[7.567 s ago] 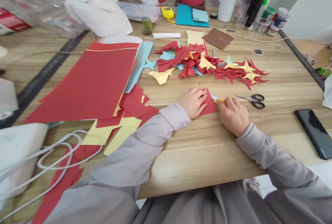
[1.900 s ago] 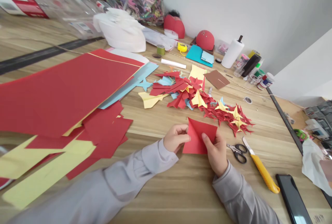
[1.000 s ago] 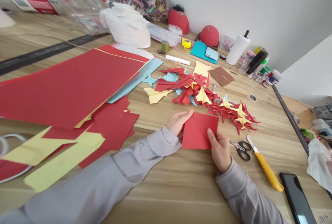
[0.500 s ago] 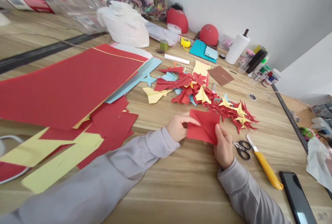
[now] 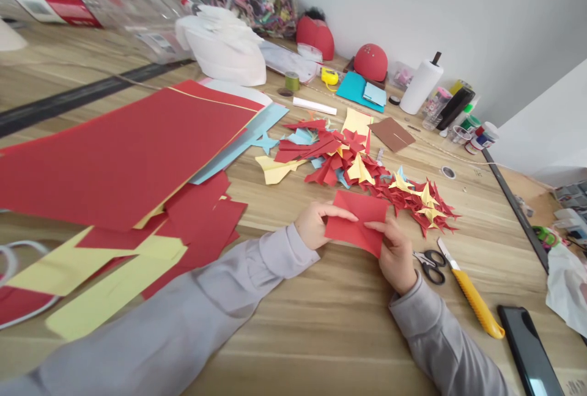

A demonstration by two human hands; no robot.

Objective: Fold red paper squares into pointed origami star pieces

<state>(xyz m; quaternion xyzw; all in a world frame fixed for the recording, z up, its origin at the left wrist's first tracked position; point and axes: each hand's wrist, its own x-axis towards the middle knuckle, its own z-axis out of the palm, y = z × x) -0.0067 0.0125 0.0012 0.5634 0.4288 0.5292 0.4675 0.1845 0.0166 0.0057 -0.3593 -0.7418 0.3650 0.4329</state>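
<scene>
A square of red paper [image 5: 353, 228] lies bent into a loose fold on the wooden table [image 5: 321, 329], its lower corner pointing down near my right hand. My left hand [image 5: 318, 225] grips its left edge, fingers lying across the top. My right hand [image 5: 395, 255] pinches the right side, with fingers reaching over the paper. Just beyond the paper, a heap of folded red and yellow paper shapes [image 5: 367, 179] almost touches it. Steel scissors with black handles [image 5: 430, 266] lie to the right of my right hand.
A yellow craft knife [image 5: 474, 301] and a black phone [image 5: 527, 353] lie at the right. Large red sheets [image 5: 123, 157] and yellow strips [image 5: 114, 271] cover the left. White packaging, red domes, a paper towel roll and small bottles stand along the back.
The red paper has gone from a flat square to a loose fold, and it has tilted slightly. My right hand's fingers have moved over its right side.
</scene>
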